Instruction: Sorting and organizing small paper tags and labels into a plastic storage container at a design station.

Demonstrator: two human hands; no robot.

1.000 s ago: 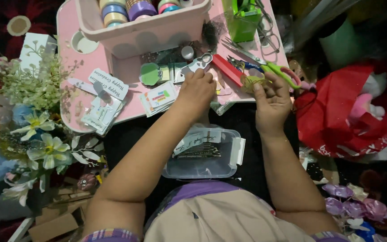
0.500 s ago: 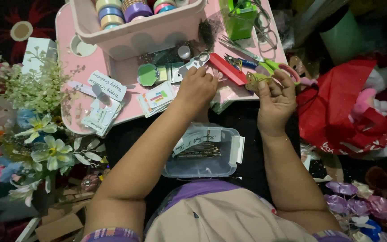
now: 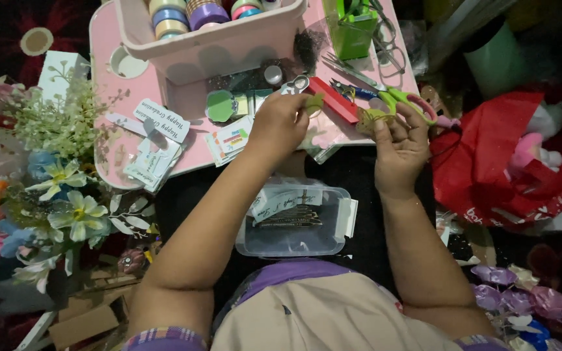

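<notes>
- Your left hand (image 3: 281, 123) reaches forward over the pink desk (image 3: 108, 84), forearm stretched straight out, knuckles up, wrist bent down slightly.
- Its grip is together on a small pale-green scrap (image 3: 313, 102), pinched at the fingertips just beside the red strip (image 3: 333, 99).
- Your right hand (image 3: 398, 140) is raised at the desk's near right edge, palm turned toward you, fingers curled.
- Its grip is clamped on a small yellow-green cut piece (image 3: 371, 117), thin and floppy, held between thumb and fingertips.
- The green-handled scissors (image 3: 391, 97) lie flat on the desk just beyond your right hand, steel blades pointing left.
- A pink plastic tub (image 3: 229, 39) stands at the back of the desk, holding glossy rolls of ribbon (image 3: 183, 13) in blue, purple and yellow.
- Printed white paper tags (image 3: 157, 120) lie scattered on the left half of the desk.
- A clear, lidded plastic box (image 3: 294, 221) rests in your lap between your forearms, with paper strips inside.
- Fabric flowers (image 3: 60, 195), white and blue, are piled to your left; a shiny red bag (image 3: 489, 162) sits to your right.
</notes>
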